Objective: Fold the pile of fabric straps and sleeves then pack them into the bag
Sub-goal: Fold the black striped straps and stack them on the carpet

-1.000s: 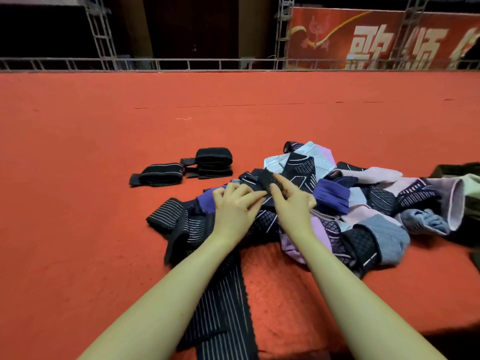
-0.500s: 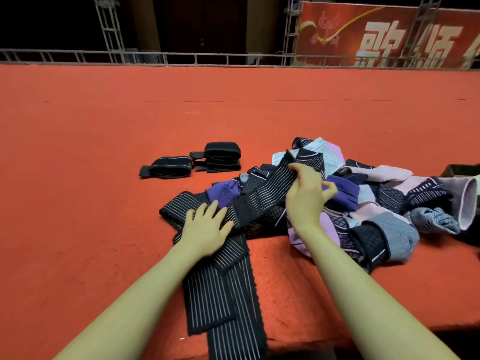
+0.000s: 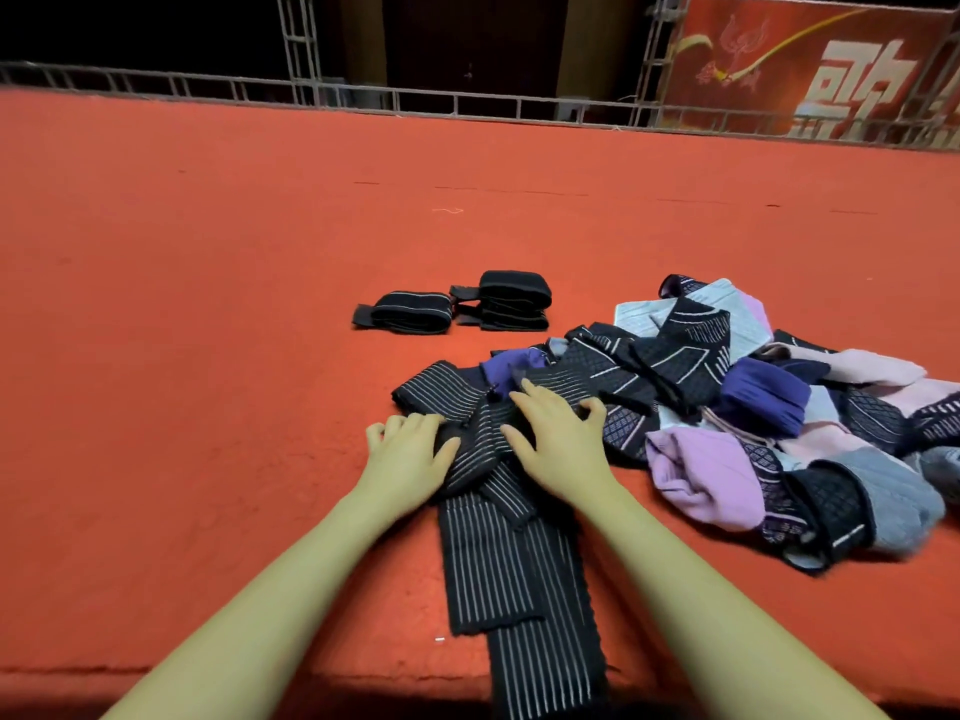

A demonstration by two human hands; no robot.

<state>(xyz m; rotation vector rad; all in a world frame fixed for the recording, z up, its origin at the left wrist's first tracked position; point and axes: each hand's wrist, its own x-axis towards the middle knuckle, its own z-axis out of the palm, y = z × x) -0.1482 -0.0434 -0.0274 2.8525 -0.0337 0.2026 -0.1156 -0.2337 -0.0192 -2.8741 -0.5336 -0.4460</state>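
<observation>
A long black strap with white pinstripes [image 3: 514,579] lies on the red carpet in front of me, and its near end hangs over the platform's front edge. Its far part is doubled back in folds under my hands. My left hand [image 3: 408,459] lies flat on the strap's left edge, thumb on the fabric and fingers partly on the carpet. My right hand [image 3: 561,441] presses spread fingers on the folded part. To the right sits the loose pile of black, purple, pink and grey sleeves [image 3: 753,407]. No bag is in view.
Two folded black straps [image 3: 410,314] [image 3: 514,298] sit side by side beyond my hands. The red carpeted platform [image 3: 208,304] stretches far to the left and back. A metal truss railing [image 3: 467,103] and a red banner [image 3: 810,65] close off the far side.
My right hand came down and left from the pile, laying the strap's end over the folded part. My left hand shifted slightly. The view turned left.
</observation>
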